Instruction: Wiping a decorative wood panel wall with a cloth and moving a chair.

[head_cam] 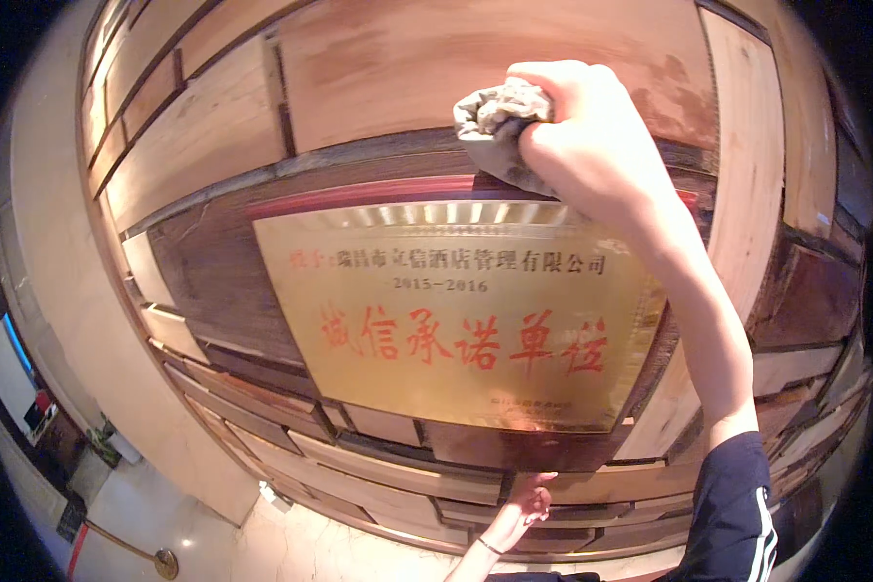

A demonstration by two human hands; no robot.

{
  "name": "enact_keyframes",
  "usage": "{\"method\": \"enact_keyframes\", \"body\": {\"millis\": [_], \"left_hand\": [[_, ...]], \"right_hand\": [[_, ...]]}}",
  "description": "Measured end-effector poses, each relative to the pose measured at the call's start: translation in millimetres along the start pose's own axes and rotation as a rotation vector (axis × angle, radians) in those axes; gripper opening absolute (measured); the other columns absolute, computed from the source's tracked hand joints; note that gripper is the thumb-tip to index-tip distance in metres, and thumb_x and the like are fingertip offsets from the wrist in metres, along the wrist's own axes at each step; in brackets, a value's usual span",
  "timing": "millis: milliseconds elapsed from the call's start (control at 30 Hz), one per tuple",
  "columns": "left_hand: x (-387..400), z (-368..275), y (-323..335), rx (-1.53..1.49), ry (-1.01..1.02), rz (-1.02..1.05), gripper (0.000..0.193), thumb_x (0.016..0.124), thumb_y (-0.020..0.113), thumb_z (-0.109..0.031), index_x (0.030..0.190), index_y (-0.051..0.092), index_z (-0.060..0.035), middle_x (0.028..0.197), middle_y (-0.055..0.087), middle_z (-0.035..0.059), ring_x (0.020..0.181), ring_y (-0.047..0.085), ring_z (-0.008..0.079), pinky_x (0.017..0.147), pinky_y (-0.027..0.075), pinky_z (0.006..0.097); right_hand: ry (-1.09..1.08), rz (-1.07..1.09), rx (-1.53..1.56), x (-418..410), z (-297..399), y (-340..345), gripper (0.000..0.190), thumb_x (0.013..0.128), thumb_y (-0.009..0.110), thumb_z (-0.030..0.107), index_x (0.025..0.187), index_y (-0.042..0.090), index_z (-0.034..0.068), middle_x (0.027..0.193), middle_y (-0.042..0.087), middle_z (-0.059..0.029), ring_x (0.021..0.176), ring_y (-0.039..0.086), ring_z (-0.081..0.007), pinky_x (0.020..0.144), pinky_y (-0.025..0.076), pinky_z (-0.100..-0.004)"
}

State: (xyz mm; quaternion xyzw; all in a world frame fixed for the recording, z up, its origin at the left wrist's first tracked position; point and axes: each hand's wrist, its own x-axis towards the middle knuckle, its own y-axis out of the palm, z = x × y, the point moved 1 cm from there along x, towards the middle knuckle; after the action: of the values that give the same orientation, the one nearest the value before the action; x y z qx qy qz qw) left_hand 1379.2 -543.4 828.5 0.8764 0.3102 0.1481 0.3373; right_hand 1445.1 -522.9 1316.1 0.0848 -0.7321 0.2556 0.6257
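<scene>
My right hand (596, 138) is wrapped around a crumpled grey cloth (505, 120) with dark patches. The cloth meets the top red edge of a gold-coloured plaque (436, 302) mounted on a wall of wooden blocks. Red and dark writing covers the shiny plaque, and my right forearm hides its upper right corner. Below the plaque, my left hand (532, 502), with a thin dark band at the wrist, is raised near the wooden wall (385, 469). It holds nothing; one finger is extended and the others are partly curled. I cannot tell whether it touches the wood.
The wooden blocks stand out at uneven depths, leaving ledges. A pale wall edge (58, 218) runs down the left. On the floor at lower left are a stanchion base (166, 564) and a potted plant (113, 440). A small white object (274, 496) sits at the wall's foot.
</scene>
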Motion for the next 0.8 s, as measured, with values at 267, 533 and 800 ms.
{"method": "enact_keyframes", "body": {"millis": [267, 533, 800], "left_hand": [[-20, -26, 3, -0.078, 0.064, -0.089, 0.046, 0.093, 0.042, -0.011, 0.138, 0.036, -0.0044, 0.08, 0.054, 0.0007, 0.058, 0.044, 0.0057, 0.061, 0.042, 0.0188], [-61, -21, -11, -0.081, 0.145, -0.226, 0.039, 0.096, 0.037, -0.014, 0.133, 0.042, -0.0053, 0.079, 0.053, 0.0007, 0.058, 0.04, 0.0055, 0.063, 0.04, 0.0178], [-106, -13, -47, -0.226, 0.287, -0.418, 0.033, 0.095, 0.042, -0.017, 0.124, 0.05, -0.0061, 0.077, 0.05, 0.0005, 0.057, 0.036, 0.0052, 0.066, 0.039, 0.021]], "right_hand": [[0.009, 0.078, -0.051, 26, 46, 61, 0.023, 0.07, 0.054, 0.012, 0.086, 0.066, 0.001, 0.078, 0.065, -0.0217, 0.078, 0.063, -0.0377, 0.075, 0.05, -0.043], [-0.028, 0.073, -0.008, 54, 87, 117, 0.022, 0.075, 0.054, 0.016, 0.077, 0.068, -0.001, 0.075, 0.066, -0.0212, 0.073, 0.066, -0.0355, 0.069, 0.053, -0.0423], [0.031, 0.205, 0.126, 82, 129, 185, 0.022, 0.076, 0.054, 0.015, 0.079, 0.069, 0.0, 0.078, 0.068, -0.0192, 0.077, 0.068, -0.0326, 0.072, 0.054, -0.0402]]}}
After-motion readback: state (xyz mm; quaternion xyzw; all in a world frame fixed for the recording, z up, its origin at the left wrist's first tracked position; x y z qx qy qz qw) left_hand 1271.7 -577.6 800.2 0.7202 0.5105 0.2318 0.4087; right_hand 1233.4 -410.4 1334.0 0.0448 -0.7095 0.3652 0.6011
